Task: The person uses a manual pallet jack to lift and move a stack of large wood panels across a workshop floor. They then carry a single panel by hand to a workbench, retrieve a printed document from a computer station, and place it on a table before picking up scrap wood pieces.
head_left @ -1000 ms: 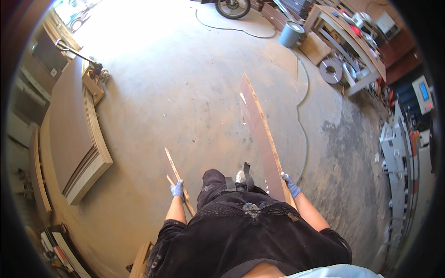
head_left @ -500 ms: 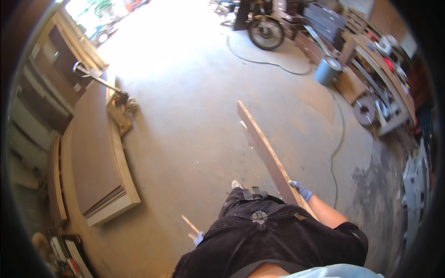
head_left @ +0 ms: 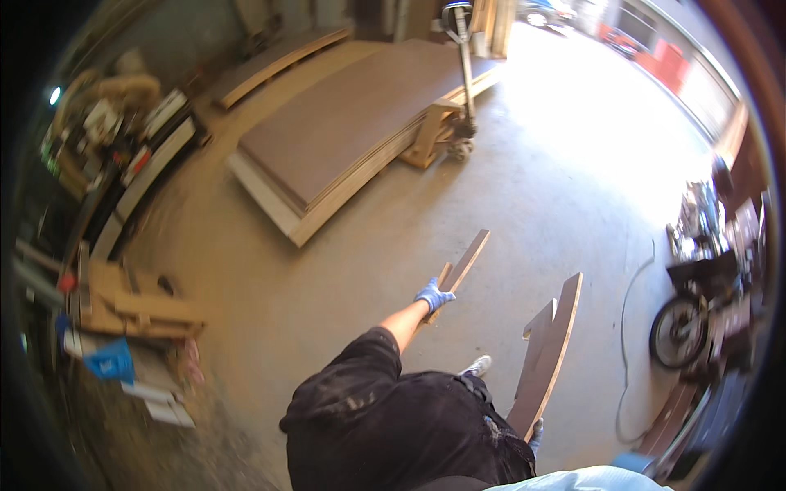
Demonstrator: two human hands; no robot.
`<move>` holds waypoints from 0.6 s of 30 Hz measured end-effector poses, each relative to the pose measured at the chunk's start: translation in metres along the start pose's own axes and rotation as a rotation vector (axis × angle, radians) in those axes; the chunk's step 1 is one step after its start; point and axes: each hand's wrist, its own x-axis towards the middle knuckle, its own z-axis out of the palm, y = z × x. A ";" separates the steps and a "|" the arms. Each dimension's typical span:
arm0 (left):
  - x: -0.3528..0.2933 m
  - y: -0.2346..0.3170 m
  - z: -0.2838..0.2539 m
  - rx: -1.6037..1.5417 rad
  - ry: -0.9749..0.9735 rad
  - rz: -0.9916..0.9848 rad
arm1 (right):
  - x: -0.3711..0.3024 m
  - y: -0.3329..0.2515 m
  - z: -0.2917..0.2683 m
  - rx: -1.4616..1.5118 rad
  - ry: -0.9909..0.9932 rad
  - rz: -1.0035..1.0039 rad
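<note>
My left hand (head_left: 434, 295), in a blue-grey work glove, is closed round narrow wooden strips (head_left: 470, 260) with a brown face, out ahead of my body. At least two pieces show in that grip, one shorter than the other. My right hand (head_left: 536, 436), gloved too and mostly hidden by my body, grips the edge of a long brown-faced board (head_left: 560, 344) low at my right side. Against that board's left side shows a shorter piece of board (head_left: 539, 321); whether the same hand holds it I cannot tell.
Ahead lies a stack of large brown panels (head_left: 352, 123), a pallet jack (head_left: 465, 82) at its far right side. At right are a wheel (head_left: 679, 331) and a hose (head_left: 624, 344) on the floor. Cluttered wooden workpieces (head_left: 143, 307) and a blue bag (head_left: 110, 360) stand at left.
My view has swung left, so the panel stack now lies ahead. The left arm has come into view, reaching forward with the strips. The long board stays in my right hand.
</note>
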 end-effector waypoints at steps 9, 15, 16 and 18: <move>-0.010 -0.038 -0.003 -0.045 0.178 -0.727 | 0.257 -0.219 0.067 -0.166 -0.199 0.253; 0.041 -0.010 0.008 -0.039 0.301 -1.104 | 0.430 -0.312 0.113 -0.168 -0.260 0.316; 0.065 0.008 0.008 -0.056 0.277 -1.125 | 0.456 -0.326 0.125 -0.164 -0.264 0.325; 0.137 0.049 0.012 0.061 0.258 -1.003 | 0.504 -0.357 0.147 -0.158 -0.267 0.341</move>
